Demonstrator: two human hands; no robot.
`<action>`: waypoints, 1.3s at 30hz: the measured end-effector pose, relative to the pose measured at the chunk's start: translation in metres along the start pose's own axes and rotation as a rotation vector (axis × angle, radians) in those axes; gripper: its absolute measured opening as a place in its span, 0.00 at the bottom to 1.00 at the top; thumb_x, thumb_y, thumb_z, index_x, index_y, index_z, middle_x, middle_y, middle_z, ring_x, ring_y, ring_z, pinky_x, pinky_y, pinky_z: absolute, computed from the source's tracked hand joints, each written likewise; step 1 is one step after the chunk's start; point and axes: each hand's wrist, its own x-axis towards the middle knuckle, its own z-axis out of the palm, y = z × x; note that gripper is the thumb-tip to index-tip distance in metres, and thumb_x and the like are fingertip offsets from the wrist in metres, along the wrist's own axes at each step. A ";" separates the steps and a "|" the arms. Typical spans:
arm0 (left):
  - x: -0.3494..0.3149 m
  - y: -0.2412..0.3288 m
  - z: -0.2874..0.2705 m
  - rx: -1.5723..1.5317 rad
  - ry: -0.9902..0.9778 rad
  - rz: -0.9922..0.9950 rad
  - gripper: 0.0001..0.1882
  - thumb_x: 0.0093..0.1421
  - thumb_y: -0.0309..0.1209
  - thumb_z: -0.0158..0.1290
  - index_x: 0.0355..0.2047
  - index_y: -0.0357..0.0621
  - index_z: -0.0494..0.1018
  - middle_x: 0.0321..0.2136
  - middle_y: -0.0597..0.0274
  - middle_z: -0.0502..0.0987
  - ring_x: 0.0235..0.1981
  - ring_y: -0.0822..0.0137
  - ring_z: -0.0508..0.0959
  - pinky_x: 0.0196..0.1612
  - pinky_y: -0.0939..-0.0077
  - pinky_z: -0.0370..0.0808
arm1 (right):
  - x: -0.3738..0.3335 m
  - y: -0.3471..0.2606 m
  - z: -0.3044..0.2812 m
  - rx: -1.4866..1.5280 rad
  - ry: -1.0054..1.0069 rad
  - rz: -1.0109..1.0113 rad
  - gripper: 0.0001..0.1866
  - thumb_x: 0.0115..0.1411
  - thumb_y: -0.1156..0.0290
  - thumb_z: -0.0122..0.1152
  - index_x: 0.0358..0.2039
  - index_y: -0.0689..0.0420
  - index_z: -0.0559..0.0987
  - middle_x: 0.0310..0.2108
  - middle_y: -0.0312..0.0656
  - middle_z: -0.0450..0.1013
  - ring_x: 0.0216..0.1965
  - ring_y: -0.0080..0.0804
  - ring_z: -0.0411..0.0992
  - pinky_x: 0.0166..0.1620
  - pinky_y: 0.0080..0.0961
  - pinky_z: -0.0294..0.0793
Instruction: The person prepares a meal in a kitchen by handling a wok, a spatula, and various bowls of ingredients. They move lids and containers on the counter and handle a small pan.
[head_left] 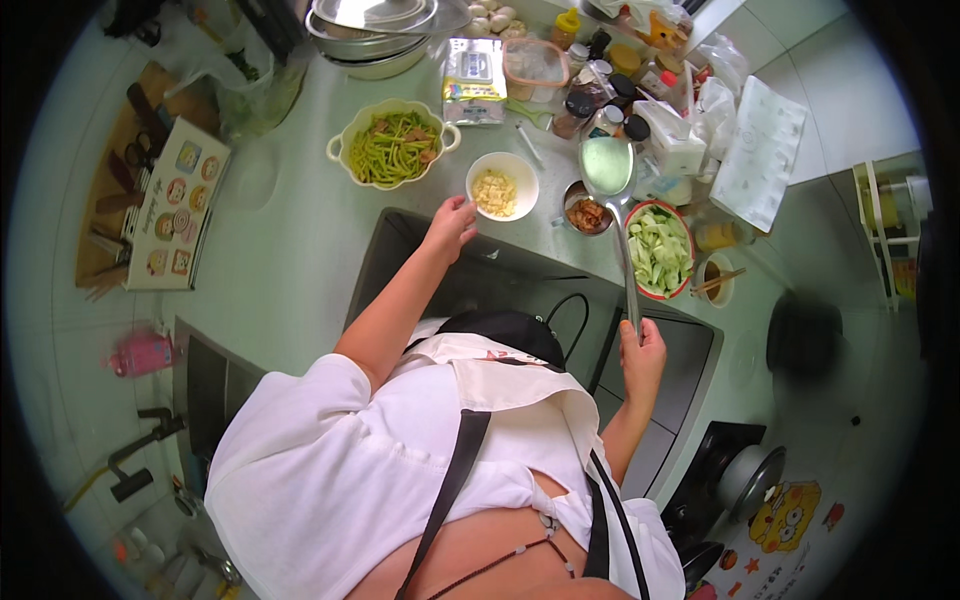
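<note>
My right hand [643, 352] is closed round the long handle of a metal wok spatula [606, 166]. Its broad head, reflecting pale green, points away over the counter. My left hand [452, 228] is loosely curled beside the lower left rim of a white bowl [527, 174]. Chopped garlic [493, 193] lies in that bowl; whether my fingertips touch it is hard to tell. Beyond the left hand stands a cream two-handled dish [335, 148] of cut green vegetables [392, 148]. Near the spatula are a small metal cup of brownish food [588, 214] and a red-rimmed dish of pale green slices [660, 248].
A dark sink [385, 262] opens in front of me. Bottles and jars [605, 120] crowd the back right, beside a wet-wipe pack [474, 82]. Chopsticks [722, 280] rest across a small sauce bowl. A knife block [170, 215] stands left; pans [745, 470] sit at lower right.
</note>
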 end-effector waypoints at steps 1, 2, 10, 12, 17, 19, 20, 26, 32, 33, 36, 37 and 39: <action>0.003 -0.001 0.004 -0.001 -0.056 -0.040 0.28 0.53 0.34 0.49 0.53 0.44 0.53 0.43 0.57 0.64 0.42 0.61 0.67 0.44 0.65 0.65 | -0.003 0.002 -0.001 -0.017 0.026 0.012 0.12 0.53 0.64 0.57 0.27 0.60 0.71 0.12 0.27 0.59 0.12 0.12 0.54 0.15 0.13 0.51; 0.005 0.000 0.006 -0.001 -0.111 -0.080 0.27 0.54 0.34 0.49 0.53 0.46 0.53 0.42 0.57 0.64 0.43 0.60 0.66 0.45 0.64 0.64 | -0.004 0.001 -0.002 -0.005 0.027 0.028 0.12 0.52 0.64 0.57 0.26 0.60 0.71 0.12 0.28 0.59 0.13 0.12 0.55 0.16 0.13 0.52; 0.040 -0.001 0.023 -0.037 -0.144 -0.185 0.22 0.54 0.24 0.42 0.50 0.50 0.55 0.44 0.55 0.66 0.43 0.57 0.70 0.42 0.56 0.70 | -0.013 -0.001 -0.009 -0.131 0.133 0.073 0.15 0.49 0.63 0.59 0.27 0.63 0.70 0.15 0.31 0.62 0.18 0.18 0.57 0.22 0.19 0.59; 0.048 -0.005 0.022 -0.091 -0.156 -0.139 0.24 0.50 0.19 0.40 0.49 0.51 0.57 0.45 0.57 0.65 0.45 0.58 0.69 0.44 0.56 0.70 | -0.018 0.014 -0.005 -0.065 0.166 0.061 0.16 0.49 0.62 0.59 0.27 0.63 0.69 0.16 0.32 0.61 0.20 0.18 0.56 0.23 0.19 0.59; 0.050 0.002 0.013 -0.080 -0.211 -0.119 0.23 0.48 0.15 0.38 0.47 0.35 0.58 0.44 0.49 0.67 0.45 0.53 0.70 0.47 0.55 0.70 | -0.038 0.021 -0.003 -0.051 0.236 0.047 0.16 0.48 0.63 0.60 0.26 0.63 0.68 0.16 0.38 0.57 0.20 0.20 0.54 0.23 0.19 0.59; 0.054 0.004 0.007 -0.073 -0.220 -0.135 0.23 0.46 0.15 0.38 0.46 0.34 0.58 0.43 0.47 0.67 0.44 0.52 0.70 0.47 0.55 0.70 | -0.046 0.007 -0.006 -0.038 0.250 0.073 0.15 0.48 0.64 0.60 0.26 0.63 0.69 0.16 0.37 0.58 0.20 0.19 0.54 0.23 0.19 0.59; 0.042 0.011 0.011 -0.049 -0.192 -0.134 0.23 0.45 0.17 0.39 0.45 0.33 0.58 0.43 0.46 0.66 0.43 0.52 0.70 0.46 0.55 0.71 | -0.049 0.001 -0.007 -0.029 0.256 0.084 0.15 0.48 0.65 0.60 0.26 0.63 0.69 0.16 0.37 0.59 0.20 0.19 0.55 0.23 0.19 0.59; 0.000 0.029 0.033 0.050 -0.265 -0.031 0.20 0.46 0.24 0.43 0.43 0.37 0.62 0.36 0.55 0.73 0.34 0.57 0.75 0.37 0.67 0.72 | -0.075 -0.003 -0.024 0.041 0.366 0.018 0.14 0.48 0.66 0.61 0.26 0.63 0.69 0.15 0.33 0.60 0.19 0.19 0.55 0.22 0.19 0.58; -0.071 0.017 0.092 0.032 -0.459 0.072 0.23 0.47 0.28 0.47 0.45 0.49 0.58 0.39 0.59 0.69 0.37 0.61 0.73 0.34 0.65 0.72 | -0.132 0.033 -0.062 0.101 0.457 -0.017 0.14 0.48 0.66 0.61 0.25 0.62 0.69 0.15 0.34 0.58 0.18 0.19 0.54 0.21 0.19 0.56; -0.086 0.008 0.102 0.042 -0.511 0.069 0.23 0.48 0.28 0.47 0.46 0.49 0.58 0.40 0.60 0.69 0.38 0.62 0.73 0.33 0.66 0.72 | -0.145 0.041 -0.070 0.123 0.475 -0.020 0.14 0.48 0.65 0.61 0.25 0.62 0.69 0.15 0.34 0.58 0.18 0.19 0.53 0.21 0.19 0.56; -0.133 -0.033 0.132 0.080 -0.678 0.021 0.24 0.50 0.29 0.47 0.48 0.50 0.55 0.43 0.60 0.67 0.39 0.65 0.72 0.31 0.69 0.73 | -0.191 0.067 -0.095 0.155 0.537 0.010 0.15 0.48 0.65 0.61 0.24 0.62 0.68 0.14 0.35 0.57 0.18 0.20 0.53 0.20 0.20 0.56; -0.151 -0.050 0.142 0.092 -0.716 -0.006 0.24 0.50 0.29 0.47 0.48 0.50 0.55 0.44 0.60 0.67 0.40 0.65 0.72 0.32 0.69 0.73 | -0.208 0.079 -0.105 0.138 0.542 0.026 0.15 0.48 0.65 0.61 0.23 0.62 0.67 0.14 0.35 0.57 0.18 0.21 0.53 0.21 0.20 0.56; -0.189 -0.085 0.163 0.113 -0.803 -0.081 0.24 0.50 0.29 0.46 0.48 0.50 0.55 0.44 0.60 0.67 0.40 0.65 0.72 0.33 0.68 0.73 | -0.243 0.099 -0.125 0.090 0.563 0.071 0.15 0.48 0.65 0.61 0.23 0.62 0.67 0.14 0.37 0.57 0.17 0.22 0.53 0.21 0.21 0.56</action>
